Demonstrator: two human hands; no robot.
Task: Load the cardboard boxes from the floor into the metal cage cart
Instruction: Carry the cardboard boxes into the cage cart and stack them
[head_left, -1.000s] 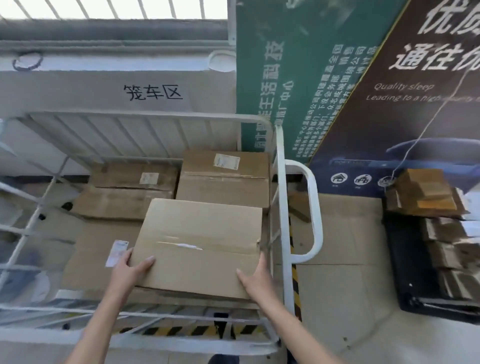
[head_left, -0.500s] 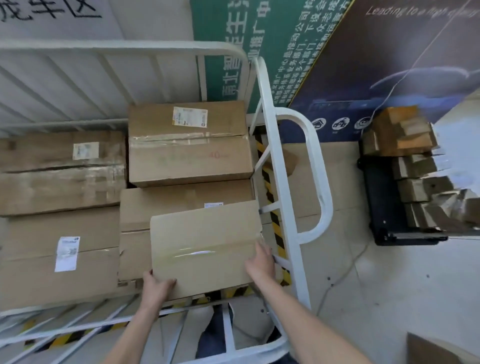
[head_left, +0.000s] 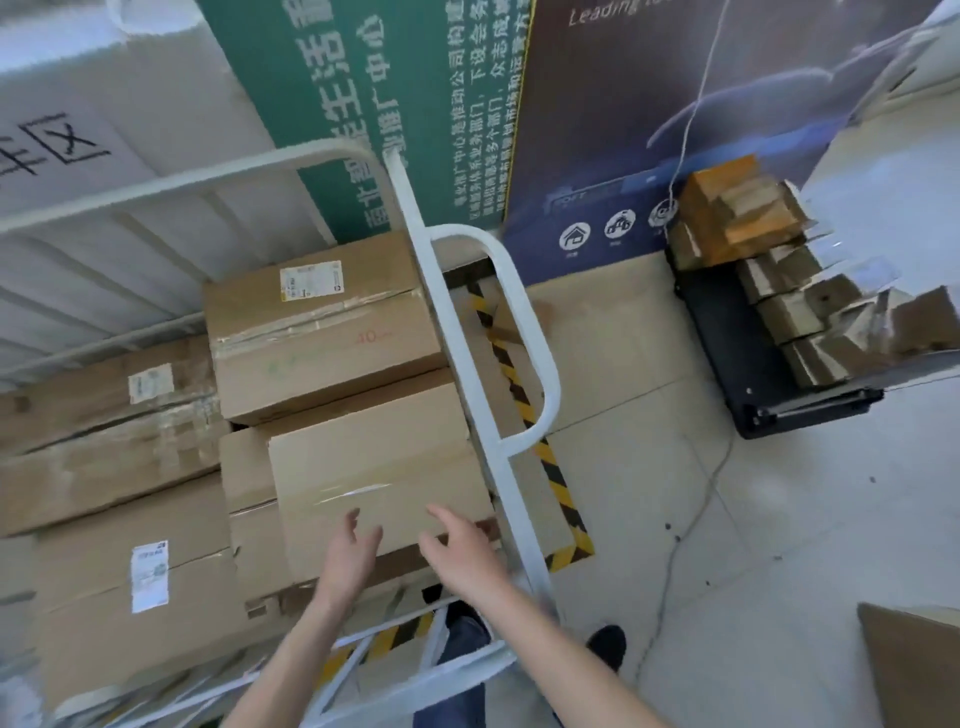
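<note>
A: Where is the plain box (head_left: 374, 467)?
B: Inside the metal cage cart (head_left: 447, 332), at its near right corner. It lies flat on a lower carton (head_left: 244, 467), just beside the cart's white side rail

A: And the person's hands?
B: The left hand (head_left: 353, 556) and the right hand (head_left: 457, 558) both reach over the cart's near rail, at the near edge of the plain box. The fingers of both are loosely spread and grip nothing. Whether any fingertip touches the cardboard cannot be told

A: What else is in the cart?
B: Behind the plain box sits a taped carton (head_left: 322, 338) with a white label and a red "40" on top. To its left lies a long carton (head_left: 104, 431) with a small label. Nearer the person lies another labelled carton (head_left: 130, 587)

A: And outside the cart?
B: A looped handle (head_left: 540, 364) sticks out from the cart's right side, above striped yellow-and-black tape (head_left: 524, 410) on the floor (head_left: 779, 519). Further right stands a black trolley (head_left: 722, 353) carrying a row of small boxes (head_left: 743, 218). The corner of one more cardboard box (head_left: 914, 670) shows on the floor at the lower right. A green banner (head_left: 389, 104) and a dark poster (head_left: 649, 104) lean at the wall behind

A: Anything of the person besides the arms?
B: A dark shoe (head_left: 608, 644) on the floor beside the cart
</note>
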